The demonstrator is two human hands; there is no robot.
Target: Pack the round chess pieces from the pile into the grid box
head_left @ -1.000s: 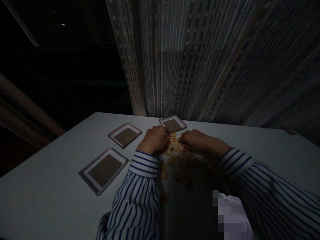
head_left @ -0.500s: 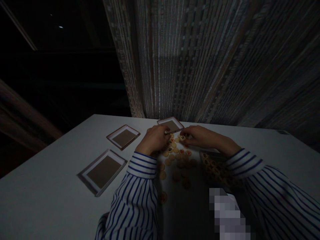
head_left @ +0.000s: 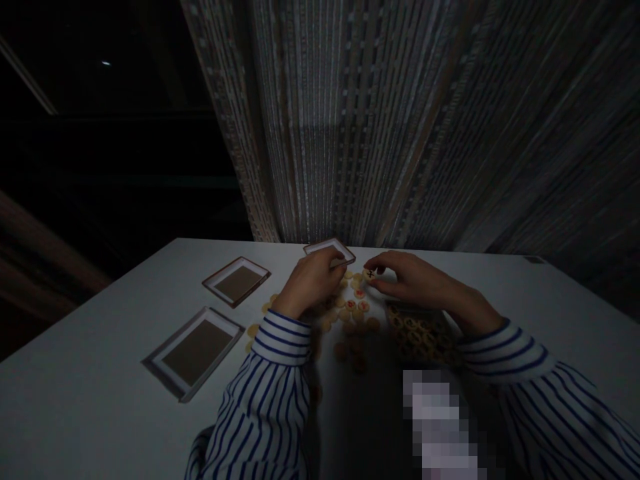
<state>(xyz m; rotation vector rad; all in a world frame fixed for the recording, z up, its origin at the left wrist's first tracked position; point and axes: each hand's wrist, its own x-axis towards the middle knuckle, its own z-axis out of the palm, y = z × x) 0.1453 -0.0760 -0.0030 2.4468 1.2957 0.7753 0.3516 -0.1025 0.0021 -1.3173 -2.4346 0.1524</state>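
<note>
My right hand pinches a round wooden Chinese chess piece with a black character, between thumb and fingertips above the table. My left hand is curled low over the loose pieces, its fingertips mostly hidden; what they hold, if anything, I cannot make out. Between and below the hands lie several scattered pieces, two of them red-marked: one piece and another piece. Beneath my right forearm, a dark box holds rows of similar pieces.
Three shallow rectangular trays or lids with brownish insides lie on the white table: a near-left tray, a middle-left tray and a far tray behind my left hand. A patterned curtain hangs behind the table's far edge. The room is dark.
My right hand has drawn slightly right, away from my left, with the black-marked piece in its fingers. My left hand stays over the pieces. The view has shifted a little, showing more pieces left of my left wrist.
</note>
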